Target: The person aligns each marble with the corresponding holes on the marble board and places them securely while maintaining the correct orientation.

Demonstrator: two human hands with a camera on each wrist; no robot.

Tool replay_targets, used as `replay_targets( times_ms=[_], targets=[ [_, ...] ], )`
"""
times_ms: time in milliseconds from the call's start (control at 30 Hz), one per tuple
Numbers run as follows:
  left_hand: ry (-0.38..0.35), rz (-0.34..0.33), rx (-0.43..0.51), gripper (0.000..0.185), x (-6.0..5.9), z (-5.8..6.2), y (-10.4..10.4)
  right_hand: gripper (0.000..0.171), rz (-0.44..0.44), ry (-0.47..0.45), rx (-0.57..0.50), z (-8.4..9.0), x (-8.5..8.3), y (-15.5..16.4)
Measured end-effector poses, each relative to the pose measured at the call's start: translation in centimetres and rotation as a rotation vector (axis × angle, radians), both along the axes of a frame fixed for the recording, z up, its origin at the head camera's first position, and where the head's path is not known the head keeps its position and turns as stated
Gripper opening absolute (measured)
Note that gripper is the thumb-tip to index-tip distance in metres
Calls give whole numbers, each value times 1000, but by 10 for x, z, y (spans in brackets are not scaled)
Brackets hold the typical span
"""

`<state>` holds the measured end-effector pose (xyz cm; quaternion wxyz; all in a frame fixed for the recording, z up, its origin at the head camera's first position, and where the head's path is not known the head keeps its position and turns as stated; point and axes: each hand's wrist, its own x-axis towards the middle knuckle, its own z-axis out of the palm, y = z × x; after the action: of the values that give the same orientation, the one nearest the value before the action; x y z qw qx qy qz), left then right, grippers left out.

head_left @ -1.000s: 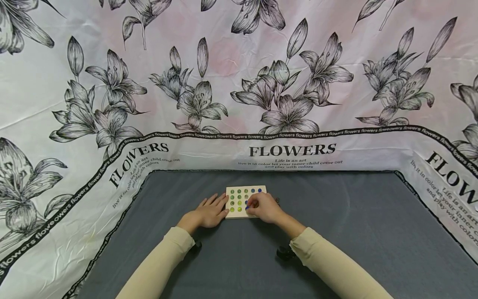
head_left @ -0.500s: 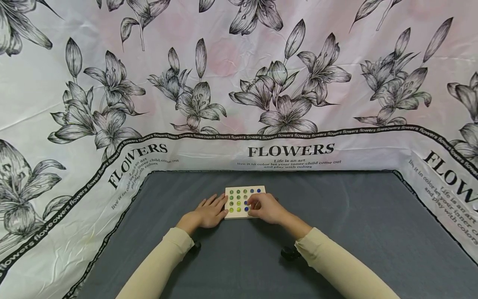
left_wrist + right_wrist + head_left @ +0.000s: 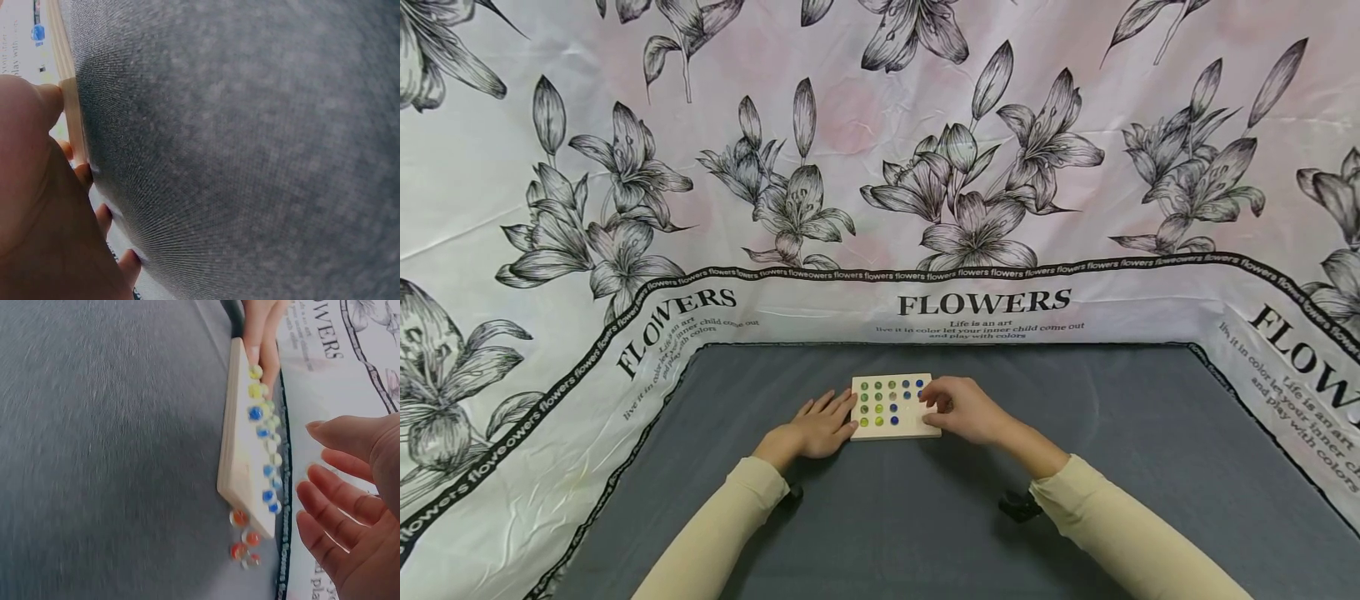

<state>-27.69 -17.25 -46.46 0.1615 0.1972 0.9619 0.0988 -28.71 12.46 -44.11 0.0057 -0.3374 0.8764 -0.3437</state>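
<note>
A pale wooden board (image 3: 912, 426) lies on the grey cloth, with rows of glass marbles set in it. Green marbles (image 3: 865, 386) and yellow ones (image 3: 879, 422) fill its left part; blue marbles (image 3: 894, 421) sit farther right. My left hand (image 3: 816, 427) lies flat beside the board, thumb and fingers touching its left edge. Over the board's right end hovers my right hand (image 3: 970, 408), hiding that part in the head view. In the right wrist view its fingers (image 3: 340, 490) are spread and loosely bent, with nothing between them.
Several orange-red marbles (image 3: 239, 517) lie on the cloth just off the board's right end, hidden behind my right hand in the head view. A white flower-printed cloth (image 3: 985, 317) rises beyond the grey surface (image 3: 880, 517).
My right hand has let go of a blue marble, now seated in the front row, and has drawn back to the right. The left hand stays in place.
</note>
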Motion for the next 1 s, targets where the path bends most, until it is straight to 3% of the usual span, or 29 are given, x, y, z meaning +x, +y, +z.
replay_targets(
  times_ms=[433, 733, 1000],
  targets=[
    [4, -2, -14, 62, -3, -5, 0, 30, -44, 24, 43, 1, -8, 39],
    [-2, 1, -8, 62, -1, -4, 0, 40, -146, -5, 59, -15, -24, 54],
    [1, 0, -14, 62, -2, -4, 0, 42, -155, -60, 58, -25, -36, 57]
  ],
)
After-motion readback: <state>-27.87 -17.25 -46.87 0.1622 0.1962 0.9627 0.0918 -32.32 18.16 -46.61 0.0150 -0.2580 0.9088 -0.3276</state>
